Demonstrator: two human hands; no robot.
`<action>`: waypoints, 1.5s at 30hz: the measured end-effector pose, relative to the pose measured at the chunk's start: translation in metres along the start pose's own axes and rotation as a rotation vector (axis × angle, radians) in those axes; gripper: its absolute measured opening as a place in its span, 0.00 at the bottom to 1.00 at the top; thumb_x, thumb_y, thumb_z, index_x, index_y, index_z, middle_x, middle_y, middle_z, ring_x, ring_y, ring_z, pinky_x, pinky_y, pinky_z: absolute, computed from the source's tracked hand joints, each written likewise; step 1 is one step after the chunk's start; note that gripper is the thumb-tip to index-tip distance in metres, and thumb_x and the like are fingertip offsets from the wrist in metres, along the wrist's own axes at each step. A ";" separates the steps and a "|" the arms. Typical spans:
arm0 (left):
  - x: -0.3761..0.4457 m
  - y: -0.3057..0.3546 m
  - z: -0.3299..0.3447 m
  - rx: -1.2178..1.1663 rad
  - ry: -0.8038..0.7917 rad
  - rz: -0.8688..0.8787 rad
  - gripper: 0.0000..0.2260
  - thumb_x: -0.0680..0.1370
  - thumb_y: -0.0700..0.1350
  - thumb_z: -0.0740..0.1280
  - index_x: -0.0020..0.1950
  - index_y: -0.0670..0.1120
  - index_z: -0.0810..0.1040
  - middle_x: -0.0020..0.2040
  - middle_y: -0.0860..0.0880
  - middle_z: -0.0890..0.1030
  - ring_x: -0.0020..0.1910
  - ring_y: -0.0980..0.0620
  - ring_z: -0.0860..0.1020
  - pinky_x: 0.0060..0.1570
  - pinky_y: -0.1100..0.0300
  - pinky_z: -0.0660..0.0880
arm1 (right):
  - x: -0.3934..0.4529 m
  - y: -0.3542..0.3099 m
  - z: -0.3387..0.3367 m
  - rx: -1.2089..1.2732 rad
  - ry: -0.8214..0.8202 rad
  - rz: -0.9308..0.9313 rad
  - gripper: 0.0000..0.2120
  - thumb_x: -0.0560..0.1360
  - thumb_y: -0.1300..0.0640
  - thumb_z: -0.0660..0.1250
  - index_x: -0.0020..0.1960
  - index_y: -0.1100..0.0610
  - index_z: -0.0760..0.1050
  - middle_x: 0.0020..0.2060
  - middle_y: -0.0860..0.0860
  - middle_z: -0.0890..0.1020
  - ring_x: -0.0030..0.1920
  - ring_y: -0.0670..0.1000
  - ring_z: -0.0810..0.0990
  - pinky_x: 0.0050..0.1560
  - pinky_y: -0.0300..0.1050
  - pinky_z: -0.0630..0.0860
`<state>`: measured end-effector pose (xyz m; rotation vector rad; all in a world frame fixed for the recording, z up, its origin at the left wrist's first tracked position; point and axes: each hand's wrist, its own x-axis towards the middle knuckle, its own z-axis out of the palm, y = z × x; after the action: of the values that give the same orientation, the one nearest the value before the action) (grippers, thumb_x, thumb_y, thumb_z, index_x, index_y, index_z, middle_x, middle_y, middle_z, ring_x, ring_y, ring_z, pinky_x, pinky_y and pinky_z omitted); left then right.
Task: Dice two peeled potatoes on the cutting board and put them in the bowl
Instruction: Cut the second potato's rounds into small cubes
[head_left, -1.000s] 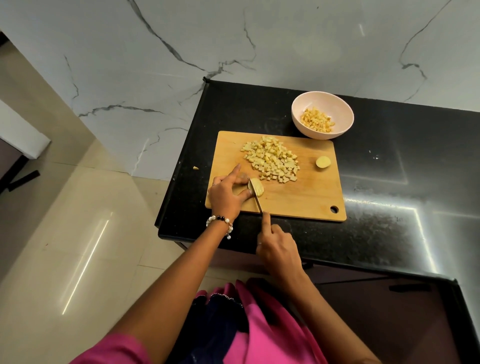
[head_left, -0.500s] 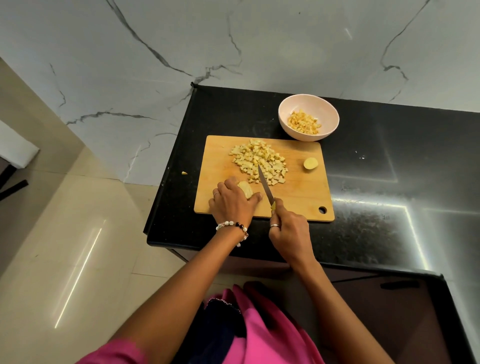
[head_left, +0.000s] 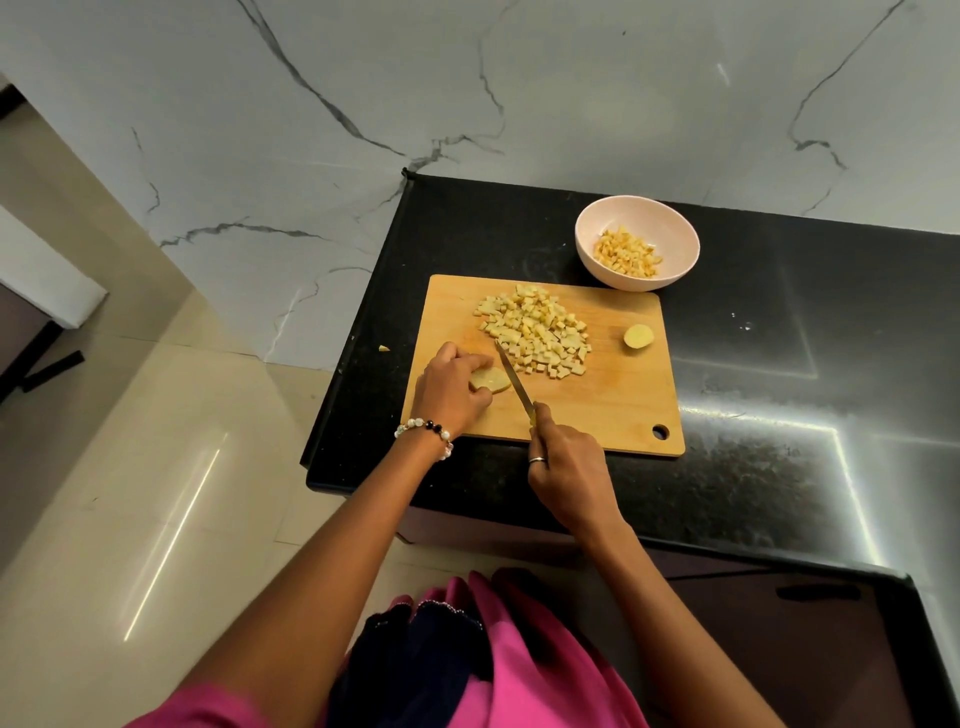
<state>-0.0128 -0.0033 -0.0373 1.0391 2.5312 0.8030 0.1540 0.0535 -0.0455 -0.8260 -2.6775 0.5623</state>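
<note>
A wooden cutting board (head_left: 613, 410) lies on the black counter. My left hand (head_left: 452, 389) presses a potato piece (head_left: 491, 380) flat on the board's left part. My right hand (head_left: 566, 467) grips a knife (head_left: 514, 382) by its handle, the blade angled up and left, just right of that piece. A heap of diced potato (head_left: 537, 332) sits in the board's upper middle. A small potato end piece (head_left: 638, 336) rests near the right edge. The pale pink bowl (head_left: 675, 228) behind the board holds some diced potato (head_left: 626, 254).
The black counter (head_left: 779, 364) ends just left of the board, with tiled floor below. A stray potato bit (head_left: 384, 348) lies on the counter's left edge. A marble wall rises behind the counter. The board has a hanging hole (head_left: 660, 431) at its near right corner.
The potato piece stood on edge under the knife a second ago; it now lies flat under my left hand. My right hand has drawn the knife back and angled its blade beside the piece.
</note>
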 end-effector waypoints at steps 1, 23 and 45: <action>-0.001 0.000 0.001 -0.011 0.010 0.011 0.20 0.71 0.46 0.71 0.63 0.49 0.78 0.51 0.51 0.72 0.47 0.51 0.75 0.51 0.53 0.76 | 0.000 -0.003 0.002 -0.013 -0.001 0.001 0.23 0.78 0.58 0.55 0.71 0.66 0.65 0.36 0.61 0.80 0.34 0.62 0.76 0.31 0.49 0.63; -0.008 -0.012 0.006 -0.239 0.112 0.044 0.21 0.70 0.44 0.76 0.61 0.45 0.79 0.50 0.53 0.73 0.41 0.59 0.70 0.45 0.73 0.69 | 0.010 -0.013 0.005 -0.191 -0.090 0.090 0.24 0.75 0.64 0.62 0.71 0.68 0.64 0.36 0.63 0.79 0.31 0.64 0.76 0.29 0.48 0.63; -0.010 -0.014 0.011 -0.233 0.185 0.076 0.19 0.70 0.43 0.75 0.60 0.43 0.80 0.47 0.51 0.73 0.41 0.57 0.70 0.45 0.66 0.72 | -0.023 -0.031 0.010 -0.302 -0.121 0.053 0.31 0.55 0.69 0.77 0.59 0.70 0.76 0.26 0.58 0.75 0.16 0.56 0.69 0.20 0.39 0.53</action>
<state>-0.0084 -0.0145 -0.0545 1.0305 2.4789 1.2353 0.1537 0.0133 -0.0442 -0.9712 -2.9036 0.2266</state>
